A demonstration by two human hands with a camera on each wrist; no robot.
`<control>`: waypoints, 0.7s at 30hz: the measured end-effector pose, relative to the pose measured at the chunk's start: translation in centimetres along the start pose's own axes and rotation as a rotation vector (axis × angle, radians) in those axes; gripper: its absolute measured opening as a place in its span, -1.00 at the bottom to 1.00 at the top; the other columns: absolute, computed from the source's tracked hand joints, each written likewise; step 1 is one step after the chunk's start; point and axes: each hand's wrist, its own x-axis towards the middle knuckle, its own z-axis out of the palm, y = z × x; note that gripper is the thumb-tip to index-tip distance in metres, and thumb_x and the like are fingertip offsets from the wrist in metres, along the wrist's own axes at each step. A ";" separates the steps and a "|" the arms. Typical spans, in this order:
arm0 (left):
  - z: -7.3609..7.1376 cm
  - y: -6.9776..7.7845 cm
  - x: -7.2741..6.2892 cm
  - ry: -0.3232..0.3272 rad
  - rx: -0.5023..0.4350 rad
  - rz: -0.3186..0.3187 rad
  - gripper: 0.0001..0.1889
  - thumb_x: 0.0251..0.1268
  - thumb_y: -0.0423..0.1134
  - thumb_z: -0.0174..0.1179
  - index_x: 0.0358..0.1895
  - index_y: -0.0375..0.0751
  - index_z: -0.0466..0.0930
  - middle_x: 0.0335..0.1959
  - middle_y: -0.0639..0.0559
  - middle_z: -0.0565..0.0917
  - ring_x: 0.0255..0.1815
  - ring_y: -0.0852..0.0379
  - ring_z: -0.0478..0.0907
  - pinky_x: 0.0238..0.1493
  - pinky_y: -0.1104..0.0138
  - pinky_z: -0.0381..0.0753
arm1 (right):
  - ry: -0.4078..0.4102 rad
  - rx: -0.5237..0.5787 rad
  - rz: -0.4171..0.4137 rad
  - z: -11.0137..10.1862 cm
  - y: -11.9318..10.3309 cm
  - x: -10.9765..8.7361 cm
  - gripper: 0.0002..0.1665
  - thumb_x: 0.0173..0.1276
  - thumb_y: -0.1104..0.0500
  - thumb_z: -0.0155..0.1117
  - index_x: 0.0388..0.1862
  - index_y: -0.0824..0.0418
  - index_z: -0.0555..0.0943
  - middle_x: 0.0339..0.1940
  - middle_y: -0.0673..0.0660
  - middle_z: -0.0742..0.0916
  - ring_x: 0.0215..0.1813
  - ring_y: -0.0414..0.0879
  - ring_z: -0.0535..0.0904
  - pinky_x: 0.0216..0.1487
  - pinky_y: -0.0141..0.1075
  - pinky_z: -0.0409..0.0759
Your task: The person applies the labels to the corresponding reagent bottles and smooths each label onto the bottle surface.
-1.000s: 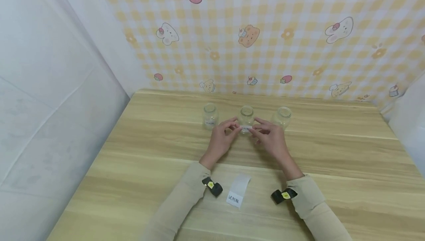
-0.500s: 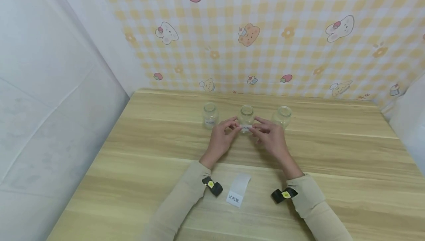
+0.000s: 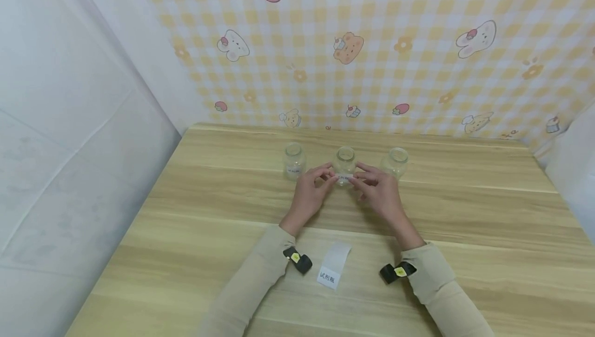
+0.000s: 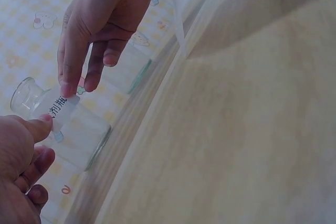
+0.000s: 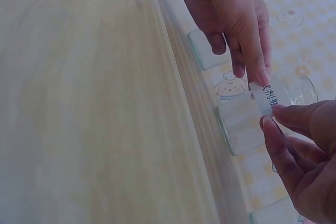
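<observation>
A small white label (image 3: 344,177) with handwritten characters lies across the front of the middle glass jar (image 3: 345,157). My left hand (image 3: 310,192) pinches the label's left end between thumb and finger. The right end is pinched by my right hand (image 3: 378,191), its other fingers around the jar's right side. In the left wrist view the label (image 4: 59,107) stretches between both thumbs, low over the glass. The right wrist view shows the label (image 5: 265,99) with fingertips covering its ends.
To the left stands a glass jar (image 3: 294,159) bearing a similar label; to the right, another jar (image 3: 397,159) is partly behind my right hand. A backing strip (image 3: 335,265) with one written label lies between my forearms. A patterned cloth (image 3: 302,58) hangs behind the wooden table (image 3: 209,182).
</observation>
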 end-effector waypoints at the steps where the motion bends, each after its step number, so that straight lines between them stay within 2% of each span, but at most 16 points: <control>1: 0.0 0.0 0.0 0.000 0.000 -0.002 -0.87 0.40 -0.22 0.35 -0.18 -0.23 0.73 0.22 -0.18 0.69 0.30 -0.09 0.60 0.43 0.03 0.41 | 0.000 0.000 0.000 0.0 0.0 0.0 -0.77 0.42 0.31 0.41 -0.06 0.49 0.74 0.37 0.31 0.62 -0.35 0.22 0.76 -0.46 -0.28 0.72; 21: 0.2 -0.2 0.2 0.024 0.027 0.018 -0.89 0.38 -0.24 0.37 -0.21 -0.21 0.72 0.18 -0.18 0.72 0.24 -0.09 0.64 0.35 0.02 0.49 | 0.012 -0.014 -0.008 0.2 0.1 0.2 -0.77 0.42 0.31 0.41 -0.07 0.48 0.75 0.35 0.32 0.64 -0.37 0.23 0.77 -0.50 -0.29 0.69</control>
